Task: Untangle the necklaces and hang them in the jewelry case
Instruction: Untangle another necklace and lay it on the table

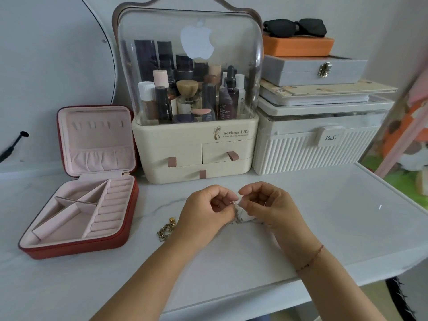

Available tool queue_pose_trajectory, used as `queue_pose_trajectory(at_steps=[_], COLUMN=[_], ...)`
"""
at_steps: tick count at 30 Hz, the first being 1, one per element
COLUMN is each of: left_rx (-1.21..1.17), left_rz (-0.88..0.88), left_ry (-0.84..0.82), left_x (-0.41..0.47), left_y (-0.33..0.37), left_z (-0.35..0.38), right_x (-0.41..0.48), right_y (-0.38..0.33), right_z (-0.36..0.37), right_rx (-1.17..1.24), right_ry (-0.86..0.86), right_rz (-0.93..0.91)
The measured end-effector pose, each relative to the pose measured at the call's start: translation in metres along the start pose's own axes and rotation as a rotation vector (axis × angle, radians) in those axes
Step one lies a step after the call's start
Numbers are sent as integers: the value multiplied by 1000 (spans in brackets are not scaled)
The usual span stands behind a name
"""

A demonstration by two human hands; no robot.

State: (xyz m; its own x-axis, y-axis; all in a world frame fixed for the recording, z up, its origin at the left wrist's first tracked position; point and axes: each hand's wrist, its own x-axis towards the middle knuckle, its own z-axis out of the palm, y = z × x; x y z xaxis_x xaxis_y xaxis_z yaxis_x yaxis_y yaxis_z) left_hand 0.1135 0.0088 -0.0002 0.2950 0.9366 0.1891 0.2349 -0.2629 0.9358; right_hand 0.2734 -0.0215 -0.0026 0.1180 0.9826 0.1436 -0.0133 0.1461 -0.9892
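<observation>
At the front edge of the counter [324,216], two bare forearms reach in, the right wrist carrying a thin red string bracelet [311,258]. Toward the counter's middle, the left hand [203,209] and right hand [266,207] meet fingertip to fingertip. Both have their fingers curled, pinching a silver chain tangle [240,216] between thumb and fingertips. The lower part of the tangle trails onto the counter between the hands; how many chains it holds cannot be told. A gold necklace [166,230] lies bunched on the counter just left of the left hand, touched by neither hand. Toward the left edge sits the red jewelry case [92,247], lid upright, pink-lined, with a row of hooks in the lid and divided compartments in the base; both pieces of jewelry are outside it. Along the back edge stand a cream cosmetics organizer [196,154] with a clear dome and three drawers, and beside it on the right a white ribbed storage box [301,154]. Stacked on that box are a grey clasp box [312,70], an orange box [298,46] and black sunglasses [296,27].
</observation>
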Motion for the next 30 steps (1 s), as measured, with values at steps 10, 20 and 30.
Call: queue_pose_trajectory(at_steps=[10, 20, 30], left_rx=[-295, -334, -331], left_rz=[-110, -100, -74], left_ry=[-68, -28, -59], left_x=[1, 3, 2], left_y=[6, 7, 7], left_z=[-7, -9, -7], right_x=[-2, -3, -4], right_y=[0, 2, 1], right_z=[1, 5, 6], right_rx=[-134, -315, -339], right_ry=[-20, -92, -133], right_rz=[3, -28, -43])
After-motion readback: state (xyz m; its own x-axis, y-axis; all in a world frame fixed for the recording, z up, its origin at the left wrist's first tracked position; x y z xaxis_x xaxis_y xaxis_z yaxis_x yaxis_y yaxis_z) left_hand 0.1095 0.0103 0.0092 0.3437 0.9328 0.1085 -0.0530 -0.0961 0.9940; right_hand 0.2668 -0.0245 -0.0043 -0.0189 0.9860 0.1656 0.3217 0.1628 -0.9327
